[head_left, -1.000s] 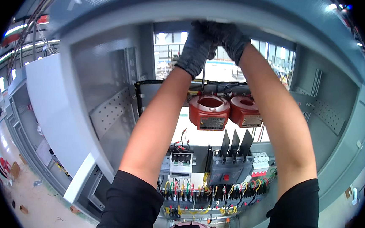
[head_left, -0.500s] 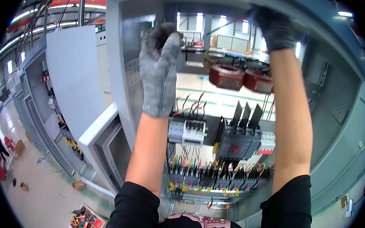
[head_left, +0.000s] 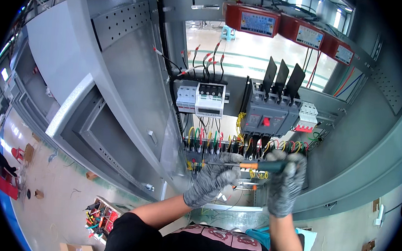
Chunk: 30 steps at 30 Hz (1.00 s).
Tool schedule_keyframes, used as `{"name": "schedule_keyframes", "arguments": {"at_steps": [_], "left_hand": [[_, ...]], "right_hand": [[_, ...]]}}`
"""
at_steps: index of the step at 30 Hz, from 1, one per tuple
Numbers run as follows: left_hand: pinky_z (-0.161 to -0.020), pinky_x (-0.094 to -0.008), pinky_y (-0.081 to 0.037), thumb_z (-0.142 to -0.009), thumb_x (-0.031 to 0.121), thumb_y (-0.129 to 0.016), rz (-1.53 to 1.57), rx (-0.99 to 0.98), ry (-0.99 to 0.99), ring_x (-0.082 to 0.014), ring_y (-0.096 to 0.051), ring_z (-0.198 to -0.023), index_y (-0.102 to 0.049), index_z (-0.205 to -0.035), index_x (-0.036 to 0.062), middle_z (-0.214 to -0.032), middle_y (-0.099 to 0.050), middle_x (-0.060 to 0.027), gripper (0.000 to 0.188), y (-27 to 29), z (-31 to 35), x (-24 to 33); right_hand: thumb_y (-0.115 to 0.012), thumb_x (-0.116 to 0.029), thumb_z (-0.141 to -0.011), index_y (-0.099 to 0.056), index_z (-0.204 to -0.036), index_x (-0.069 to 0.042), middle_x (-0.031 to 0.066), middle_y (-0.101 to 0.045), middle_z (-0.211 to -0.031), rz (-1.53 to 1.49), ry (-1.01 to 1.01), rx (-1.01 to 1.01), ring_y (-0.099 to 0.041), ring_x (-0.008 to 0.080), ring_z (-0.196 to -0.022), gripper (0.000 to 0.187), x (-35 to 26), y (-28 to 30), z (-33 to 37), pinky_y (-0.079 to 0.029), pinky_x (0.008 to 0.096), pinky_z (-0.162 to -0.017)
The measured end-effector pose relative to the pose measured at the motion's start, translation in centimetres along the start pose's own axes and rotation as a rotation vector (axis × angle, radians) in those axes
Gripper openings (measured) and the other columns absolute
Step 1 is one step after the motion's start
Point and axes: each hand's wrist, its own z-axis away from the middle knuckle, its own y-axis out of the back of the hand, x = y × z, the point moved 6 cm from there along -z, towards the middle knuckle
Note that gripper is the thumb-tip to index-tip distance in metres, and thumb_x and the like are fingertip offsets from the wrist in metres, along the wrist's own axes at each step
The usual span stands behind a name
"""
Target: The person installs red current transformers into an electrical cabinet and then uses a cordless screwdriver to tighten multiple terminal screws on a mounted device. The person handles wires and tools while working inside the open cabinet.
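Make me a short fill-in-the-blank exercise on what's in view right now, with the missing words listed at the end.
1. The right hand holds the screwdriver by its handle, and the shaft points toward the person's ____.
2. The molded-case circuit breaker has ____ upright black phase barriers along its top.
3. The housings of the current transformers near the top of the view are ____.
4. The small plastic stool in the background is ____.

Missing words: left; three; red; blue.
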Motion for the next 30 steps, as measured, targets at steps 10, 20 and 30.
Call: {"name": "schedule_keyframes", "arguments": {"at_steps": [10,20,30], "left_hand": [[-0.057,-0.0211,-0.044,-0.093,0.022,-0.058,-0.433,0.078,0.366,-0.0081,-0.053,-0.065,-0.056,-0.102,0.0058,-0.077,-0.056,-0.0009,0.019,-0.6,3.7,-9.1],[-0.077,-0.0262,-0.047,-0.088,0.008,-0.060,-0.660,-0.637,0.741,-0.0126,-0.054,-0.080,-0.052,-0.117,0.0008,-0.091,-0.057,-0.0051,0.031,-10.8,11.1,-31.0],[-0.074,-0.0334,-0.049,-0.085,0.012,-0.063,-1.099,-1.137,0.716,-0.0211,-0.059,-0.076,-0.054,-0.119,0.0023,-0.095,-0.061,-0.0118,0.036,-18.2,11.2,-38.5]], "right_hand": [[-0.064,-0.037,-0.089,-0.054,-0.118,-0.003,0.0122,-0.061,-0.096,0.537,-0.663,-0.417,-0.060,0.0221,-0.086,0.046,6.3,10.7,12.6,-0.049,0.0340,-0.078],[-0.072,-0.036,-0.082,-0.062,-0.112,-0.001,0.0042,-0.059,-0.078,0.470,-0.972,0.563,-0.054,0.0092,-0.067,0.048,6.6,39.8,37.8,-0.047,0.0270,-0.060],[-0.074,-0.032,-0.076,-0.062,-0.111,-0.005,0.0195,-0.062,-0.107,1.249,-1.519,0.861,-0.061,0.0360,-0.099,0.045,-1.2,57.4,50.6,-0.049,0.0407,-0.087]]}}
